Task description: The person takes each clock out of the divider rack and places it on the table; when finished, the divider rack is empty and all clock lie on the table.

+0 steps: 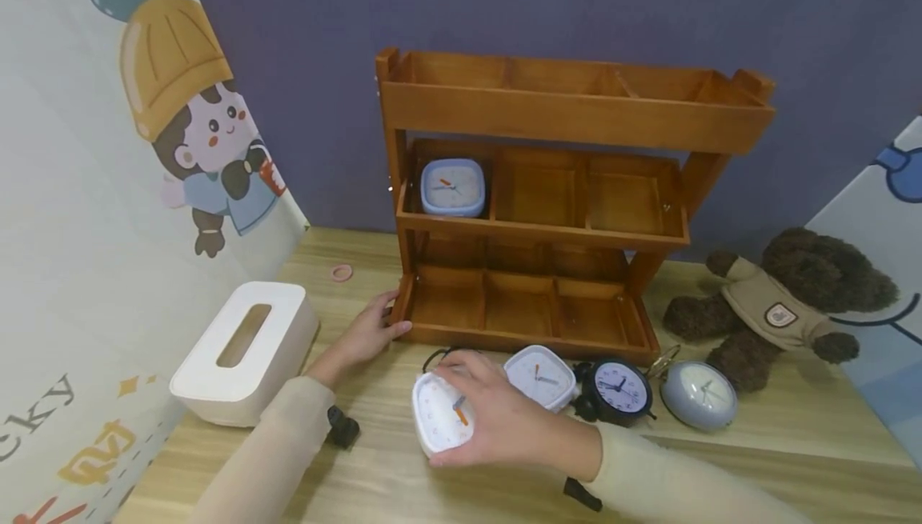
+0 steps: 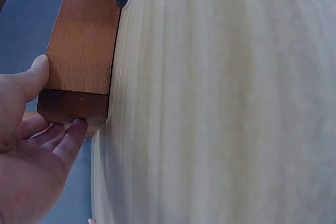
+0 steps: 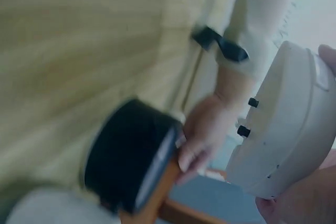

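Note:
In the head view my right hand (image 1: 497, 420) holds a white square-faced alarm clock (image 1: 437, 420) above the table, left of the other clocks. The right wrist view shows this clock's back (image 3: 283, 124), with small black knobs. My left hand (image 1: 366, 334) grips the lower left corner of a wooden shelf rack (image 1: 519, 340). Up close in the left wrist view, the left thumb lies along one face of the shelf corner (image 2: 73, 106) and the fingers reach round its end. A blue square clock (image 1: 453, 188) sits in the middle tier's left compartment.
Right of the held clock stand another white clock (image 1: 540, 378), a black twin-bell clock (image 1: 619, 390) and a grey round clock (image 1: 699, 396). A brown teddy bear (image 1: 774, 308) leans at the right. A white tissue box (image 1: 245, 356) and a pink ring (image 1: 342, 273) lie left.

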The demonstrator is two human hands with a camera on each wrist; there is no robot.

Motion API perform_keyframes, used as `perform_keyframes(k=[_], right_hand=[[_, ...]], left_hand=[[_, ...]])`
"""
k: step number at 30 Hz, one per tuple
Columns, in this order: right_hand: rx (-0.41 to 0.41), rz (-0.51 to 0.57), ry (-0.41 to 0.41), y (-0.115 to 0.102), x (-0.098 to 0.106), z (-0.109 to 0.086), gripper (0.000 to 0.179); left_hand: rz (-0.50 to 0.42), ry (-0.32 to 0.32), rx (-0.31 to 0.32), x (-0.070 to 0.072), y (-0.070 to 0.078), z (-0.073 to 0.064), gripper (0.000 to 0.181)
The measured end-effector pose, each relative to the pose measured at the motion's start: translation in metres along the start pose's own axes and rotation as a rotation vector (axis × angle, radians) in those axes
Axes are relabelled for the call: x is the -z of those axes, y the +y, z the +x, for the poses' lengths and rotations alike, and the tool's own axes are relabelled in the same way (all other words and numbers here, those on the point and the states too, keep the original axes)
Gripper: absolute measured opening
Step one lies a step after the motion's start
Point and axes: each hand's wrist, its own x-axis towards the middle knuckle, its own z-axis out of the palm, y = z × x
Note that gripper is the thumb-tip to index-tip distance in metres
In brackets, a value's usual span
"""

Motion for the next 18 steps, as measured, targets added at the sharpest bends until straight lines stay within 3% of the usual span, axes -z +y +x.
perform_keyframes(k=[9, 18], right_hand=[[-0.010, -0.087, -0.148, -0.005, -0.050, 0.014, 0.091], [0.096, -0.168, -0.150, 0.001, -0.072, 0.006, 0.090]], left_hand=[[0.040, -0.003, 0.014, 0.002, 0.003, 0.000, 0.066], [0.049, -0.011, 0.028, 0.003, 0.004, -0.001, 0.066]])
